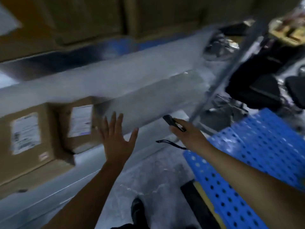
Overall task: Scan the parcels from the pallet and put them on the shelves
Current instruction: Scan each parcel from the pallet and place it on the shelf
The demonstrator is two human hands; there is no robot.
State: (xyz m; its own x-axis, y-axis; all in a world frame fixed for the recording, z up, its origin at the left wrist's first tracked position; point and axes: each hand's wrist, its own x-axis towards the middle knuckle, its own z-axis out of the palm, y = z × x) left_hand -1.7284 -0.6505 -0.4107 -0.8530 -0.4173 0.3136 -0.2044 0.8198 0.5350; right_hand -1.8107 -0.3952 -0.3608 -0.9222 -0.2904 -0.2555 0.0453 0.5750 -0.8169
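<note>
I see my left hand [118,138] raised in front of me, wide open. Its fingers are spread and straight, the back of the hand faces me and the palm faces the racking. The forearm runs up to it from the lower left. It holds nothing, and the blur keeps me from telling whether the fingertips touch anything.

My right hand [186,133] reaches forward on a nearly straight arm from the lower right. Its fingers are wrapped round a black scanner [173,123], whose nose sticks out past the knuckles, up and to the left. A black strap [171,144] loops loose just under that wrist.

Just left of my left fingers stands a cardboard parcel [79,123] with a white label. A larger parcel [24,138], also labelled, stands beside it further left. Both sit in the lower bay of the shelf.

Above both hands the grey shelf beam [115,83] runs aslant, with big brown cartons [82,22] over it. A metal upright [214,76] rises just beyond the right hand.

Under and to the right of my right forearm lies the blue perforated pallet [255,154]. Below, between my arms, is the grey floor [148,179] and one dark shoe [137,209].
</note>
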